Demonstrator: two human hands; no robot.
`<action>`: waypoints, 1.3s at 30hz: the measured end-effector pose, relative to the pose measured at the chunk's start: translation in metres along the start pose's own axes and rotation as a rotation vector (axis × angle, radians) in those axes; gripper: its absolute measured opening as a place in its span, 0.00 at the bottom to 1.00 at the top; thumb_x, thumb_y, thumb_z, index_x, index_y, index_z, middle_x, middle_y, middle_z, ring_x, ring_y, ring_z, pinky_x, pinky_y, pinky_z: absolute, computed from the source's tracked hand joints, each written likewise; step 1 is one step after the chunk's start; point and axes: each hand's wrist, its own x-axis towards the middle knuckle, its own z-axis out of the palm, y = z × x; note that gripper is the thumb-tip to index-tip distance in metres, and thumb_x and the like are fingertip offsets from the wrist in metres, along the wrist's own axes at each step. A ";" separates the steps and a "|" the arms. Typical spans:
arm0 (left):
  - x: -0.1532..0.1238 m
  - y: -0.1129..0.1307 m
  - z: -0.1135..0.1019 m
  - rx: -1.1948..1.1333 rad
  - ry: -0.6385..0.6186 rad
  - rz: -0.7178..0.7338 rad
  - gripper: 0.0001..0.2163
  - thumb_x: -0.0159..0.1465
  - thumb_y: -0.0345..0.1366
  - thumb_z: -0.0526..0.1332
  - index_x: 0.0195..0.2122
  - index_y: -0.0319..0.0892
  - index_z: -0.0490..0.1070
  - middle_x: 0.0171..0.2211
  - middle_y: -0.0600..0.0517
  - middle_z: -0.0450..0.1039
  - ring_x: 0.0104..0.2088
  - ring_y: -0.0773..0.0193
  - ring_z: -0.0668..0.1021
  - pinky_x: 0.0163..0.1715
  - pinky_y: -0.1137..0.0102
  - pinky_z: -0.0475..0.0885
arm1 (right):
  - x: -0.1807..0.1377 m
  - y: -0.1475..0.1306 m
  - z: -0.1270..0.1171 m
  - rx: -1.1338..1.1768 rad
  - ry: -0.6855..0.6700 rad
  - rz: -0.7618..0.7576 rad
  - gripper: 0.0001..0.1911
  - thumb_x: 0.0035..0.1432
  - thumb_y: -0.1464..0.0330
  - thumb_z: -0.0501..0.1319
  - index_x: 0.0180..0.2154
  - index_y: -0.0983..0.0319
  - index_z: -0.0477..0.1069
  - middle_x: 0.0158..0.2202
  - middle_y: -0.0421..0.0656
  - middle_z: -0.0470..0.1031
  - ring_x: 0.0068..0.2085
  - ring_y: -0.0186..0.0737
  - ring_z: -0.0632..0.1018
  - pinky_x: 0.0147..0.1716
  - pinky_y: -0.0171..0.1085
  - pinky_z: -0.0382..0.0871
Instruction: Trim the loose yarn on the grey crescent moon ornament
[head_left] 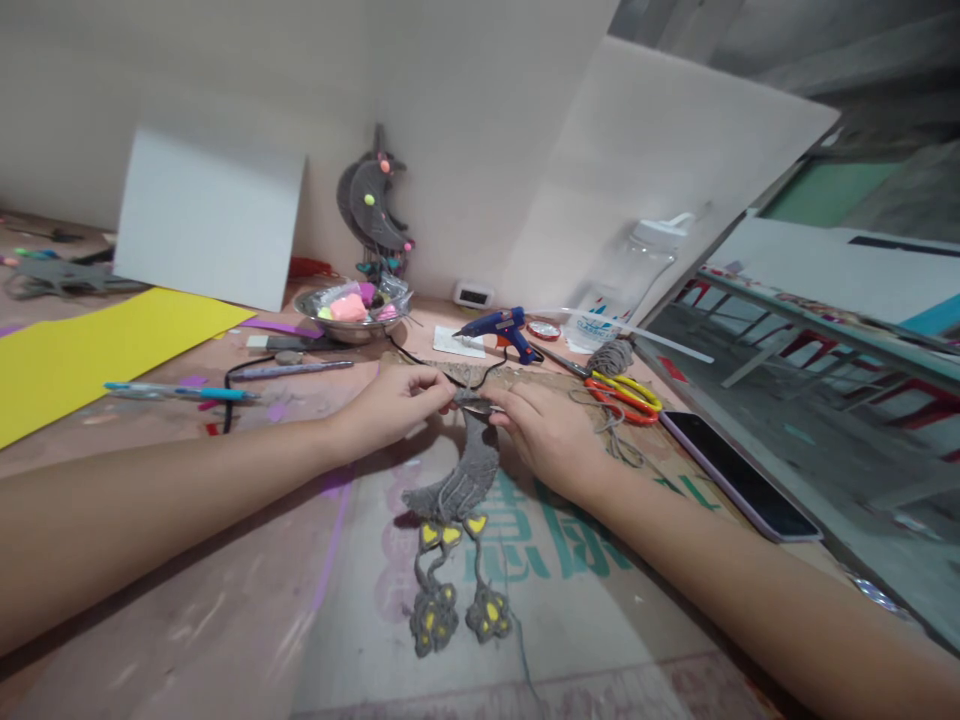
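Observation:
A grey yarn-covered crescent moon ornament [466, 468] lies on the table between my hands. Below it hang cords with small yellow hearts and two grey-and-yellow flower-like paws [433, 620]. My left hand [397, 405] is closed, thumb and forefinger pinching the ornament's upper tip, where grey yarn shows. My right hand [551, 435] has its fingers pressed together at the same tip from the other side. A small shiny strip shows between the two sets of fingertips; what it is I cannot make out.
Beyond my hands lie a blue glue gun [499, 328], orange-and-yellow scissors [622, 393] and a ball of grey yarn [610, 357]. A phone [739, 475] is at right. Behind stand a metal bowl [352, 327], a water bottle [626, 280] and a finished-looking moon ornament [375, 205].

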 end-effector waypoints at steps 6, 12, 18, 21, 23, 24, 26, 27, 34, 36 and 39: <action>0.000 -0.001 -0.001 0.017 0.001 0.018 0.13 0.61 0.40 0.53 0.23 0.39 0.66 0.24 0.53 0.74 0.25 0.68 0.71 0.25 0.75 0.62 | -0.001 0.001 0.001 0.007 0.001 0.002 0.15 0.65 0.65 0.49 0.44 0.66 0.70 0.31 0.46 0.72 0.34 0.39 0.71 0.33 0.35 0.62; -0.001 -0.002 0.000 0.018 -0.003 0.009 0.13 0.61 0.41 0.53 0.23 0.39 0.66 0.25 0.53 0.75 0.25 0.67 0.72 0.24 0.75 0.61 | -0.001 0.002 0.001 0.022 0.008 -0.006 0.16 0.65 0.65 0.49 0.44 0.66 0.70 0.30 0.45 0.71 0.34 0.39 0.71 0.32 0.35 0.62; 0.000 0.000 -0.001 0.020 0.009 0.006 0.13 0.61 0.40 0.53 0.24 0.39 0.68 0.25 0.52 0.75 0.26 0.66 0.73 0.26 0.74 0.63 | 0.000 0.001 -0.001 0.064 0.064 0.052 0.17 0.66 0.64 0.47 0.45 0.67 0.68 0.32 0.46 0.72 0.35 0.39 0.72 0.34 0.35 0.64; 0.000 -0.001 -0.001 0.002 0.021 -0.014 0.12 0.61 0.39 0.53 0.25 0.39 0.69 0.25 0.52 0.76 0.26 0.66 0.73 0.26 0.74 0.63 | -0.001 0.002 0.000 0.059 0.036 0.072 0.17 0.66 0.63 0.47 0.46 0.65 0.68 0.32 0.46 0.73 0.35 0.39 0.73 0.35 0.35 0.64; 0.000 -0.002 -0.001 0.000 0.025 -0.012 0.12 0.61 0.39 0.53 0.25 0.39 0.69 0.25 0.52 0.76 0.26 0.66 0.73 0.26 0.74 0.63 | -0.001 0.002 0.001 0.052 0.029 0.073 0.17 0.65 0.63 0.47 0.45 0.65 0.68 0.32 0.46 0.73 0.35 0.39 0.73 0.35 0.35 0.64; 0.000 -0.002 -0.001 0.003 0.029 -0.005 0.12 0.61 0.39 0.53 0.25 0.39 0.69 0.25 0.52 0.76 0.26 0.66 0.74 0.26 0.74 0.64 | -0.001 0.003 0.001 0.050 0.029 0.068 0.17 0.65 0.64 0.47 0.45 0.65 0.68 0.32 0.46 0.73 0.35 0.39 0.73 0.34 0.35 0.64; 0.000 -0.002 -0.001 0.009 0.035 0.009 0.12 0.60 0.38 0.54 0.24 0.39 0.70 0.25 0.52 0.76 0.26 0.66 0.74 0.27 0.74 0.64 | -0.001 0.003 0.002 0.044 0.034 0.052 0.17 0.65 0.64 0.47 0.44 0.66 0.69 0.32 0.46 0.73 0.35 0.39 0.73 0.34 0.36 0.64; 0.000 -0.002 -0.001 0.010 0.038 0.011 0.12 0.60 0.38 0.54 0.24 0.39 0.70 0.25 0.52 0.76 0.26 0.66 0.74 0.27 0.74 0.64 | -0.001 0.003 0.001 0.042 0.037 0.046 0.17 0.65 0.64 0.47 0.44 0.66 0.69 0.32 0.46 0.73 0.35 0.40 0.73 0.34 0.36 0.64; 0.000 -0.003 -0.001 -0.018 0.042 0.046 0.13 0.61 0.40 0.53 0.26 0.39 0.70 0.25 0.52 0.75 0.28 0.64 0.74 0.29 0.73 0.66 | -0.001 -0.001 -0.002 0.299 0.017 0.257 0.17 0.62 0.61 0.52 0.48 0.65 0.66 0.38 0.47 0.73 0.38 0.40 0.73 0.37 0.36 0.65; 0.000 -0.002 -0.001 -0.006 0.065 0.069 0.12 0.62 0.40 0.53 0.26 0.39 0.70 0.25 0.53 0.73 0.28 0.65 0.73 0.28 0.74 0.65 | 0.001 -0.002 -0.002 0.471 0.011 0.421 0.19 0.57 0.59 0.57 0.46 0.64 0.67 0.38 0.45 0.73 0.36 0.40 0.73 0.35 0.36 0.65; 0.000 -0.002 -0.001 -0.008 0.068 0.076 0.12 0.62 0.40 0.53 0.27 0.40 0.70 0.26 0.53 0.72 0.28 0.65 0.72 0.27 0.74 0.64 | 0.006 -0.004 0.001 0.742 -0.082 0.636 0.13 0.55 0.60 0.58 0.34 0.63 0.69 0.26 0.39 0.70 0.27 0.35 0.70 0.26 0.32 0.62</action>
